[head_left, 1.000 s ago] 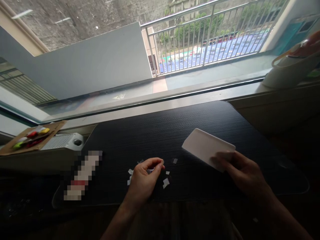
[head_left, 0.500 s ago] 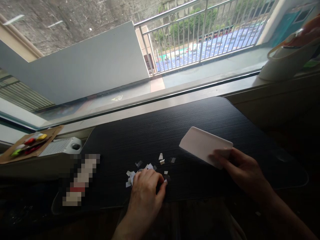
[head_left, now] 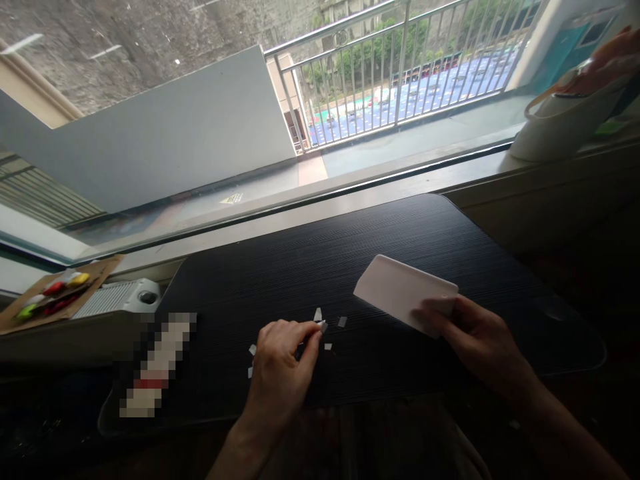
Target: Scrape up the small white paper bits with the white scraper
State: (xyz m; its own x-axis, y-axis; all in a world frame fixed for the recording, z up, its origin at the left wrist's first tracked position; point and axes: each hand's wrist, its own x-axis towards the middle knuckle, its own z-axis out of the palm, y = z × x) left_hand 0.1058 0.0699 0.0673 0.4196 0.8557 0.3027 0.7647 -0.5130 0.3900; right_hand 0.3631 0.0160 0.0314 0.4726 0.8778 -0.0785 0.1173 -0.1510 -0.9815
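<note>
My right hand (head_left: pixel 480 333) grips a thin white rectangular card (head_left: pixel 395 287) by its right end, thumb on the near face. It is held tilted above the black table (head_left: pixel 260 273), with rounded corners and a slanted left edge. My left hand (head_left: pixel 283 357) is low over the tabletop, thumb and fingertips pinched on a small white paper scrap (head_left: pixel 323 327). Around those fingertips lie a few loose scraps: a pale scrap (head_left: pixel 318 313), a greyish scrap (head_left: pixel 343 321) and a tiny scrap (head_left: pixel 328 347). Left of the hand, a scrap (head_left: pixel 253 349) shows; the hand hides other scraps.
A blurred-out strip (head_left: pixel 160 363) lies at the table's left end. Beyond it are a white ridged object (head_left: pixel 120 297) and cardboard (head_left: pixel 100 273) with colourful pieces. On the right windowsill stands a white watering-can-like vessel (head_left: pixel 555 133). A window with a railing (head_left: pixel 400 67) runs behind.
My left hand has moved slightly up and left, over the heap of scraps, and now pinches a scrap. My right hand and the card stay nearly in place; the view shifts slightly.
</note>
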